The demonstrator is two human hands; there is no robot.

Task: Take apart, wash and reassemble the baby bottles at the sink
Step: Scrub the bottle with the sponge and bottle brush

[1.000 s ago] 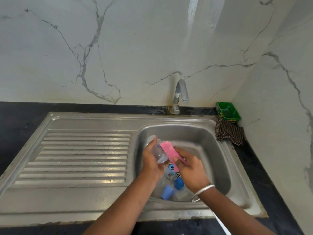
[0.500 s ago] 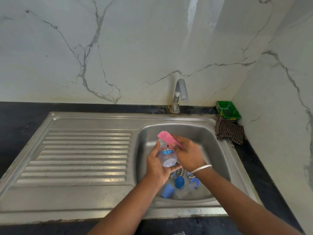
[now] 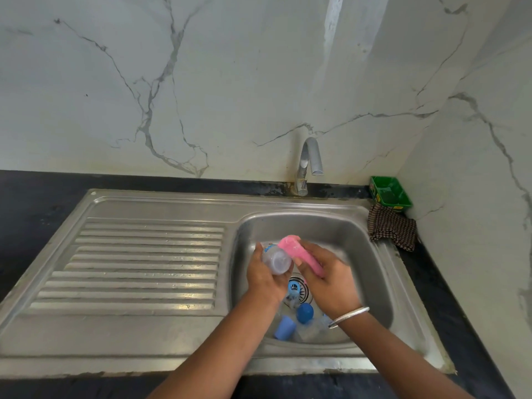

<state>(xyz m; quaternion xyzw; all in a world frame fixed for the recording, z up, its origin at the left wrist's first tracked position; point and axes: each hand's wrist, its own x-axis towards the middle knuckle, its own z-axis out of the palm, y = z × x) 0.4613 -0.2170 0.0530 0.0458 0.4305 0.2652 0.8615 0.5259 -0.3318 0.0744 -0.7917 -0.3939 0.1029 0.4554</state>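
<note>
Forearms came in from the bottom edge, and we saw both reaching over the front rim of the sink (image 3: 288, 367). Loose parts lay nearest us on the basin floor: a pale blue cap (image 3: 284, 327) on its side, a darker blue round piece (image 3: 304, 313) just beside it, and some clear pieces around them that we could not tell apart. So the taking apart looked done, at least for what showed. A second bottle body with a blue print (image 3: 293, 290) lay over the drain, between the wrists, and we judged it was waiting its turn.

Up a little, and the left hand (image 3: 263, 279) gripped a clear bottle (image 3: 275, 258), fingers curled round its body, one end turned towards us, held above the basin. The right hand (image 3: 328, 279) had its fingers clamped on a pink sponge (image 3: 299, 254), which touched the bottle's far side. We read that as scrubbing in mid-stroke; the right hand was slightly blurred.

Further back, the tap (image 3: 309, 162) showed no water running, so rinsing, as we judged it, was yet to come, and reassembly after that. The draining board (image 3: 138, 263) to the left held nothing washed. At the far right corner sat a checked cloth (image 3: 393, 230) and a green tray (image 3: 390, 192). We called it early in the washing, with most left
</note>
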